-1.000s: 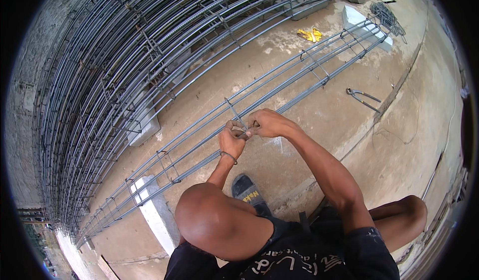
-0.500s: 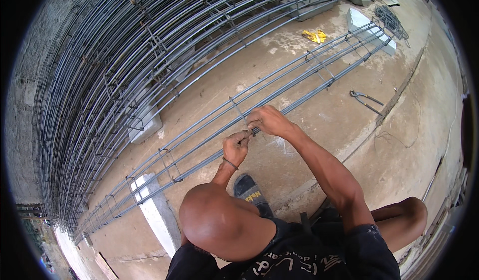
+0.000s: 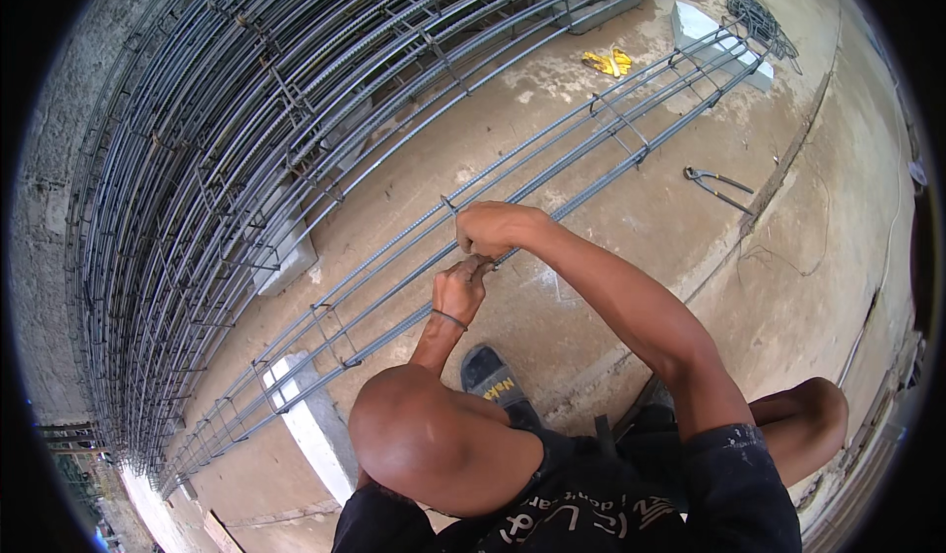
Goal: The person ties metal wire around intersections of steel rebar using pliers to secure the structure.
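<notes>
A long, narrow rebar cage [image 3: 581,198] of steel bars and square stirrups runs slantwise across the middle, raised off the floor. At the near bars of the cage, my left hand [image 3: 460,289] is closed with its fingers pinched beside a bar; a dark band circles its wrist. Just above it, my right hand [image 3: 496,228] is closed and bent over the bars, close to the left fingertips. Whatever the fingers of either hand hold is hidden or too small to make out. A stirrup [image 3: 448,204] shows just beyond the right hand.
Pale blocks support the cage: one [image 3: 310,425] at lower left, another [image 3: 717,45] at upper right. A large rebar stack [image 3: 266,90] fills the upper left. Pincers [image 3: 719,188] lie right of the cage, yellow gloves [image 3: 607,62] beyond it, and a wire coil [image 3: 761,23] far right.
My right hand has shifted left and turned over the bars, nearer the stirrup. My left hand stays almost in place. The view has shifted slightly.
</notes>
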### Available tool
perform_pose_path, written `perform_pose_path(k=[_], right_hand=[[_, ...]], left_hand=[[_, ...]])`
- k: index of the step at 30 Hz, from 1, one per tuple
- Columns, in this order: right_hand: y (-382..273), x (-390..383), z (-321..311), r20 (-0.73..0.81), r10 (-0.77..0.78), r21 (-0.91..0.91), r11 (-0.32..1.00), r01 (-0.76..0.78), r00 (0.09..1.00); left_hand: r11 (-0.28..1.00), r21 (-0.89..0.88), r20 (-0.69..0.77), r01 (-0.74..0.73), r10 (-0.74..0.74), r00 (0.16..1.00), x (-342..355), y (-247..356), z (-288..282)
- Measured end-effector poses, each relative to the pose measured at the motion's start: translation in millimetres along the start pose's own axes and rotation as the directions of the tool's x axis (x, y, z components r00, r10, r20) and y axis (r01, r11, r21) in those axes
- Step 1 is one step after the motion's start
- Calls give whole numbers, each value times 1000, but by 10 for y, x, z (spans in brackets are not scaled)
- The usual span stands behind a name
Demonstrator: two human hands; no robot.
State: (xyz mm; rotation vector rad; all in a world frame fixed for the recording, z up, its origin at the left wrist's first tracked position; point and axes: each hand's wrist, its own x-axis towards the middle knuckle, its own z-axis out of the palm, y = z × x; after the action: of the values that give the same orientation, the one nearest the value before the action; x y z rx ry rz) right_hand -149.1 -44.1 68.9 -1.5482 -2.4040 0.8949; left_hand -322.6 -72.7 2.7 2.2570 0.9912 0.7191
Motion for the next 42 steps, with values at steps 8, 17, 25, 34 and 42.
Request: perform_pose_path(k=[8, 17, 25, 34, 42], right_hand=[[-166, -593, 256, -198, 206, 153, 972, -178, 958], [36, -510, 605, -421, 259, 366, 926, -98, 869], [-65, -109, 169, -185, 110, 107, 990, -91, 977], [-195, -102, 245, -164, 122, 144, 985, -99, 979], [97, -566, 918, -333, 365, 485, 857, -174, 869]], left_hand=[[995, 101, 27, -15, 13, 1000, 18, -84, -87], [999, 29, 138, -43, 39, 990, 65, 56, -292], [987, 20, -62, 157, -155, 986, -201, 279, -67], [737, -511, 142, 442, -435, 889, -93, -21, -163], [953, 191, 11, 234, -240, 971, 359, 53, -203]])
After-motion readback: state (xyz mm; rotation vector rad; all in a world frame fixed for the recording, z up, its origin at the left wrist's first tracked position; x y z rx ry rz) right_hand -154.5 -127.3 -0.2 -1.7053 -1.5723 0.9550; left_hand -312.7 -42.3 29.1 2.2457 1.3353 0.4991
